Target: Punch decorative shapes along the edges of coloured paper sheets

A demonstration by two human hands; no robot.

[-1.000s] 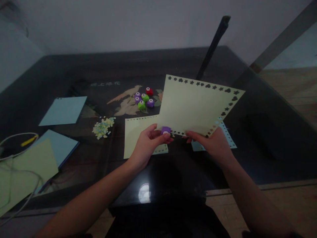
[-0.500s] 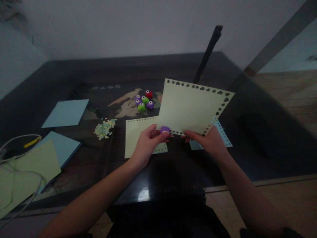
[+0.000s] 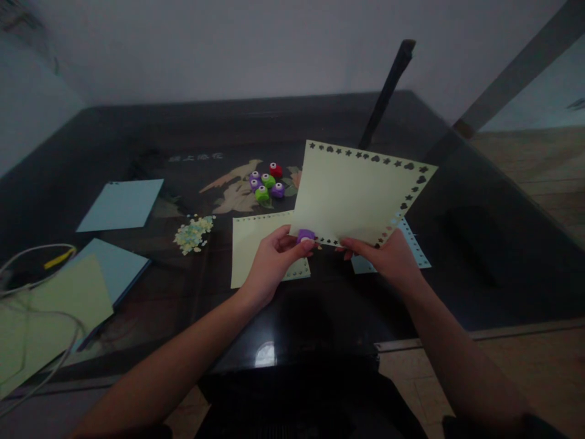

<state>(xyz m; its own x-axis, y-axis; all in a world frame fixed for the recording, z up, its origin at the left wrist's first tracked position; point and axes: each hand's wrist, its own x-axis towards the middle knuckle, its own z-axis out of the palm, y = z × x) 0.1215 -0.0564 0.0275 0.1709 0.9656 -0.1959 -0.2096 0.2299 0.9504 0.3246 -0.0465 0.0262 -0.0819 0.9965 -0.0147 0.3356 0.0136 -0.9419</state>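
A pale yellow-green sheet of paper [image 3: 351,195] is held up and tilted, with star, heart and flower holes along its far, right and near edges. My left hand [image 3: 274,262] is closed on a purple craft punch [image 3: 306,235], its thumb on the white button, at the sheet's near left corner. The near edge is pinched between thumb and fingers of my right hand [image 3: 388,259]. Beneath lie another punched yellow-green sheet [image 3: 256,250] and, partly hidden by my right hand, a punched light blue sheet [image 3: 415,247].
Several purple, green and red punches [image 3: 265,183] stand in a cluster behind the sheets. Left of them lies a heap of paper cut-outs [image 3: 194,234]. Blue paper [image 3: 125,204], yellow-green paper [image 3: 55,317] and a white cable [image 3: 68,314] occupy the left side. A black bar [image 3: 387,94] rises behind.
Both hands keep hold of the punch and sheet, which have barely shifted. The whole view has moved slightly.
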